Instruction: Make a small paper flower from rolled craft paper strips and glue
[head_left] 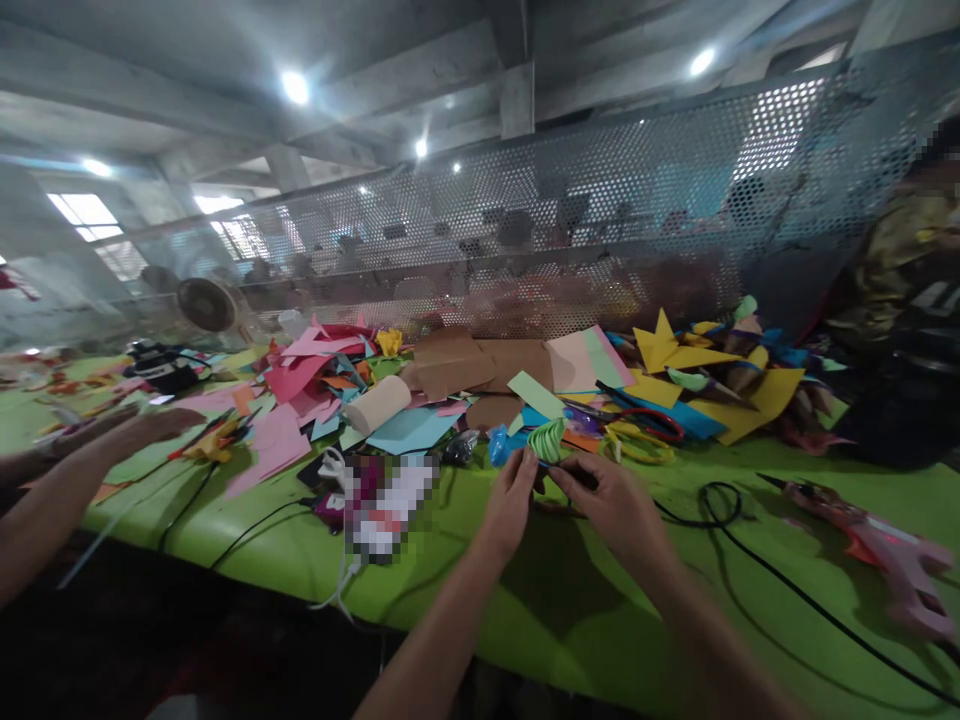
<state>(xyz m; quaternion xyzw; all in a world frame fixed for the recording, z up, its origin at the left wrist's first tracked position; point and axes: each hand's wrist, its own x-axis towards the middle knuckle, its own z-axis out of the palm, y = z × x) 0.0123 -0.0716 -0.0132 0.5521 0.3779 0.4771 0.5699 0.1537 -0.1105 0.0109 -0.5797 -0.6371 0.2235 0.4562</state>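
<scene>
My left hand (510, 500) is closed in a pinch on a light green pleated paper piece (549, 440), which rises above the fingertips. My right hand (611, 500) meets it from the other side, thumb and forefinger closed at the lower end of the same piece, where a bit of blue shows. Fingers partly cover the joint between the two. Just behind lie a crumpled blue piece (498, 446), a light green paper strip (536, 395) and scissors with red-and-black handles (652, 424).
A pink glue gun (885, 555) with a black cord lies at right. Left of my hands are a phone (394, 505), partly pixelated, and a cardboard roll (377, 405). Coloured paper (292, 380) piles up behind. Another person's hand (161, 428) reaches in at far left.
</scene>
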